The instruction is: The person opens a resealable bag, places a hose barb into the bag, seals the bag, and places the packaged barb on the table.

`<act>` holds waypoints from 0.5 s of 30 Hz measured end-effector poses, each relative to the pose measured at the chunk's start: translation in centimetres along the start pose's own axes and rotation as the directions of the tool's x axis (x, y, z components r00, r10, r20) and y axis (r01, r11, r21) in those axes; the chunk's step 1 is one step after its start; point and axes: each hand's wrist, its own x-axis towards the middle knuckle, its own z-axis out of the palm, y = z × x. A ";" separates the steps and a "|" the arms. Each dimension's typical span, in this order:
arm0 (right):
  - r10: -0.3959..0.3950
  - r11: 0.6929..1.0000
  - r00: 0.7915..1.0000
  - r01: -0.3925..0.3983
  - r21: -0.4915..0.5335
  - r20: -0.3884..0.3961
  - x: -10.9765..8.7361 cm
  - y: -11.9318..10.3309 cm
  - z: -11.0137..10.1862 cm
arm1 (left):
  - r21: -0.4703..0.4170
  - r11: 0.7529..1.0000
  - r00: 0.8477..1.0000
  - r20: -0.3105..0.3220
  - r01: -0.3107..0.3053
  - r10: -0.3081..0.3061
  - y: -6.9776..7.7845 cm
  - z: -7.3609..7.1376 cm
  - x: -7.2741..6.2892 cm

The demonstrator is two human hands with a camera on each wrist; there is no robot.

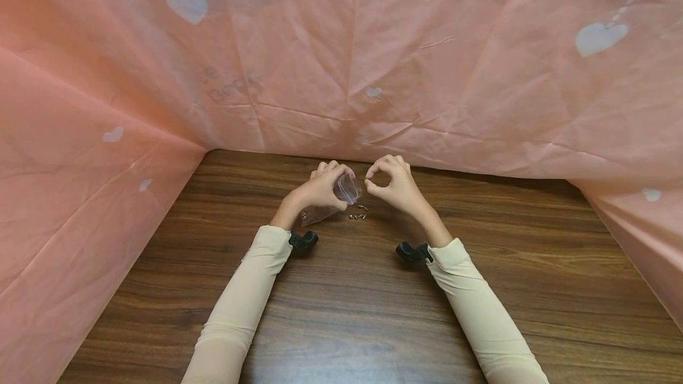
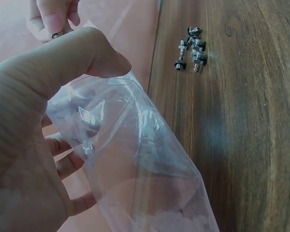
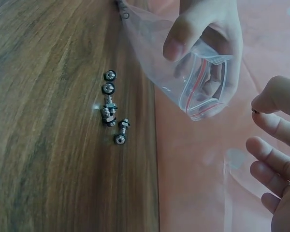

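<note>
Brown wood-grain table (image 1: 347, 319), bounded left, right and far by pink cloth (image 1: 437, 82) printed with pale hearts.

Hands: two, bare, near the table's far edge, well apart at the wrists, close at the fingertips.

Left hand (image 1: 322, 187): grasping; thumb and fingers bent round the upper end of a clear zip bag (image 1: 348, 189), its mouth parted and turned right.

Right hand (image 1: 397, 187): thumb and forefinger pinched together on one small piece (image 2: 57, 35), other fingers loosely bent; just right of the bag mouth, not touching it. Piece largely covered by the fingertips, perhaps a fitting like those on the table.

Bag: in the left hand, body hanging to the near left; a few small items at its lower end, too faint to identify.

Metal fittings (image 3: 109, 104): small, silvery, with dark rings; on the table between the hands, slightly nearer than the bag mouth. Short row running left to right, one fitting just beside it on the far side.

Wrists: black mounts (image 1: 412, 252), one per arm; cream sleeves (image 1: 475, 307).
</note>
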 end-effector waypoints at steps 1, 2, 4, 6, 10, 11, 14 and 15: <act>-0.003 1.000 1.000 0.003 0.003 -0.002 0.0 0.0 0.0 | 0.001 1.000 1.000 0.002 0.001 -0.001 0.0 0.0 0.0; -0.006 1.000 1.000 0.006 0.004 -0.005 0.0 0.0 0.1 | 0.000 1.000 1.000 0.004 0.001 -0.001 0.0 0.0 0.0; -0.014 1.000 1.000 0.014 0.006 -0.011 -0.1 0.1 0.2 | 0.002 1.000 1.000 0.006 0.001 -0.001 0.1 -0.1 -0.1; -0.021 1.000 1.000 0.021 0.010 -0.015 -0.1 0.1 0.3 | 0.006 1.000 1.000 0.006 -0.001 0.000 0.1 0.0 -0.1; -0.035 0.999 0.999 0.035 0.018 -0.016 -0.1 0.1 0.6 | 0.010 1.000 1.000 0.006 -0.002 0.002 0.2 0.0 -0.1; -0.038 0.999 0.999 0.038 0.021 -0.015 -0.1 0.1 0.7 | 0.009 1.000 1.000 0.007 -0.002 0.002 0.2 0.0 -0.1; -0.044 0.999 0.999 0.044 0.023 -0.013 -0.1 0.0 0.9 | 0.007 1.000 1.000 0.013 -0.003 0.003 0.3 0.0 -0.1; -0.046 0.999 0.999 0.046 0.023 -0.011 -0.1 0.0 0.9 | 0.006 1.000 1.000 0.016 -0.004 0.004 0.4 -0.1 -0.1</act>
